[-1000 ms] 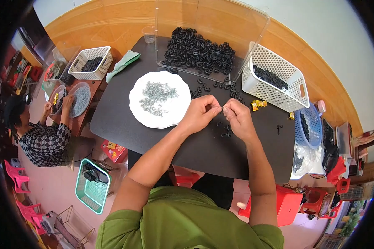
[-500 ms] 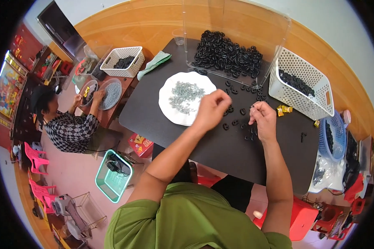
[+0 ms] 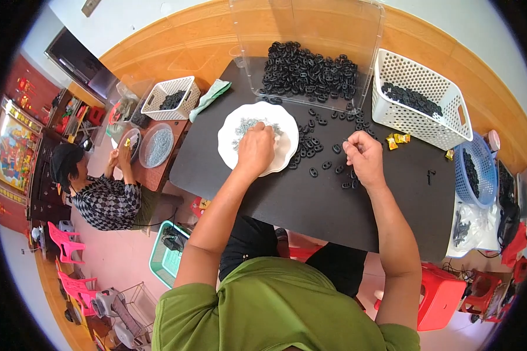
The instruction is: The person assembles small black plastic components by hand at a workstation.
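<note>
My left hand (image 3: 256, 150) reaches over the white scalloped plate (image 3: 225, 146). Its fingers are pinched together at a heap of small silvery metal pieces (image 3: 245, 125), too fine to tell apart; whatever lies between the fingertips is hidden. Farther right, my right hand (image 3: 366, 159) hovers above the dark table with thumb and fingers pressed together. I cannot make out what it pinches. Around and below it lie loose small black oval parts with holes (image 3: 314, 172). More of these black parts (image 3: 308, 71) are heaped in the clear plastic box behind.
A white perforated basket (image 3: 451, 120) of black parts stands at right, beside yellow wrapped pieces (image 3: 399, 139). The blue basket (image 3: 480, 175) is past it. A green cloth (image 3: 212, 95) lies at the far left edge. Another person (image 3: 102, 193) works at a side table.
My left hand has moved left from beside the plate onto the metal pieces. My right hand stays nearly in place. The co-worker's hands have come together, and my view has shifted slightly.
</note>
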Demonstrator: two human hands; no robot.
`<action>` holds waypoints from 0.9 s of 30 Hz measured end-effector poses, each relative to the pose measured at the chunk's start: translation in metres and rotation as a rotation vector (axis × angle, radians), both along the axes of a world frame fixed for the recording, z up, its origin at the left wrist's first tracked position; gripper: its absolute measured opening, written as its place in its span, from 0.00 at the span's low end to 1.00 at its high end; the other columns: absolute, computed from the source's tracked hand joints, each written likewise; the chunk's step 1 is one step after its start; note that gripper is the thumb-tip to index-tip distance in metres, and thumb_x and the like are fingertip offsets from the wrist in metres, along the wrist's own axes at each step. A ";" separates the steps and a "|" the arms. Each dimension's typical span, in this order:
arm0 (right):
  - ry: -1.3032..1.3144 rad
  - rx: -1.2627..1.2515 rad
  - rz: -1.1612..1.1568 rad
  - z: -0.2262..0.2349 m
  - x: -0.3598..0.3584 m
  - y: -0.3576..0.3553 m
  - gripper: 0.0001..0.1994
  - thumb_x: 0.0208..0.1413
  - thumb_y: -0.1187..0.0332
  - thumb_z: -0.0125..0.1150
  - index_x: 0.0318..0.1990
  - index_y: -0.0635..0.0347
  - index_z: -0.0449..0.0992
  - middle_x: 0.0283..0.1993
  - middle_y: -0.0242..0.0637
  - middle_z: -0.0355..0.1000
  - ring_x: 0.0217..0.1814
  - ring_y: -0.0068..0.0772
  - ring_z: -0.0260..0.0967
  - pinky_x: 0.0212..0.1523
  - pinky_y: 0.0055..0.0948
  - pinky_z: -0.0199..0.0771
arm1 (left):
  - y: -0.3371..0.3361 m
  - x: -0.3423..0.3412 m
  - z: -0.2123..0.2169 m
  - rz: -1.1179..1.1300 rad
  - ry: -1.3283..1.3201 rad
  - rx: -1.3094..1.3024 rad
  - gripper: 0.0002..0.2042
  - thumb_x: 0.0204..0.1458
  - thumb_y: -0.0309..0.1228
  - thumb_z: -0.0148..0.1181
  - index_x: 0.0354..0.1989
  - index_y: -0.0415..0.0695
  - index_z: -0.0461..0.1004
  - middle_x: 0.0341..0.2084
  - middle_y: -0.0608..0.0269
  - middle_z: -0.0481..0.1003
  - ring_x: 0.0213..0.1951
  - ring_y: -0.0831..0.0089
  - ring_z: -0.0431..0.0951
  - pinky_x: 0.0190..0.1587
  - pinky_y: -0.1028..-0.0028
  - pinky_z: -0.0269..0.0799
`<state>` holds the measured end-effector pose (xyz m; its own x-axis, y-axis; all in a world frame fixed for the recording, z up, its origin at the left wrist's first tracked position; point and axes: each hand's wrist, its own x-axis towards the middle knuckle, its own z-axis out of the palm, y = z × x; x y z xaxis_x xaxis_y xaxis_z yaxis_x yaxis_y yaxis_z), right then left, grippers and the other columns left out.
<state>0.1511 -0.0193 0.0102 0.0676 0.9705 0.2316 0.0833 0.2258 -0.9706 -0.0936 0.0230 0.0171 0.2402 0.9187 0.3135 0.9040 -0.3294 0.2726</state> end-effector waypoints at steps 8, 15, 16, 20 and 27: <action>-0.039 0.016 0.002 0.000 -0.001 -0.001 0.06 0.48 0.77 0.55 0.22 0.62 0.65 0.17 0.23 0.61 0.17 0.10 0.55 0.17 0.15 0.55 | -0.005 0.001 0.009 -0.022 -0.076 -0.132 0.05 0.40 0.24 0.55 0.25 0.36 0.71 0.29 0.49 0.70 0.36 0.52 0.72 0.37 0.60 0.68; -0.061 0.032 -0.002 -0.001 -0.002 -0.001 0.07 0.48 0.76 0.54 0.22 0.62 0.65 0.17 0.23 0.60 0.18 0.10 0.54 0.18 0.15 0.55 | -0.002 0.006 -0.002 -0.026 0.085 0.085 0.03 0.41 0.24 0.54 0.22 0.38 0.68 0.26 0.51 0.70 0.32 0.53 0.71 0.35 0.60 0.66; -0.053 0.035 0.006 -0.002 -0.001 -0.001 0.07 0.49 0.76 0.54 0.22 0.62 0.65 0.18 0.23 0.60 0.18 0.10 0.54 0.19 0.15 0.56 | -0.002 0.007 -0.001 -0.030 0.081 0.085 0.03 0.41 0.24 0.54 0.22 0.38 0.68 0.26 0.51 0.70 0.32 0.53 0.71 0.35 0.60 0.66; 0.040 -0.008 0.109 0.003 -0.001 -0.003 0.06 0.50 0.74 0.54 0.24 0.61 0.65 0.20 0.25 0.62 0.19 0.11 0.57 0.20 0.14 0.60 | -0.016 0.022 0.020 -0.140 -0.377 -0.005 0.02 0.43 0.21 0.55 0.25 0.37 0.69 0.21 0.59 0.71 0.24 0.67 0.72 0.28 0.70 0.68; 0.133 -0.100 0.326 0.010 -0.003 -0.007 0.04 0.52 0.74 0.53 0.27 0.61 0.66 0.22 0.27 0.64 0.21 0.13 0.61 0.21 0.15 0.64 | -0.031 0.069 -0.003 -0.403 -1.330 -0.633 0.01 0.49 0.20 0.53 0.29 0.39 0.70 0.23 0.69 0.70 0.23 0.84 0.66 0.25 0.83 0.62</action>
<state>0.1478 -0.0259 0.0200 -0.2262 0.9632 0.1449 -0.1059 0.1235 -0.9867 -0.0245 -0.0084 0.0140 0.3696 0.9248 0.0901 -0.2212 -0.0066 0.9752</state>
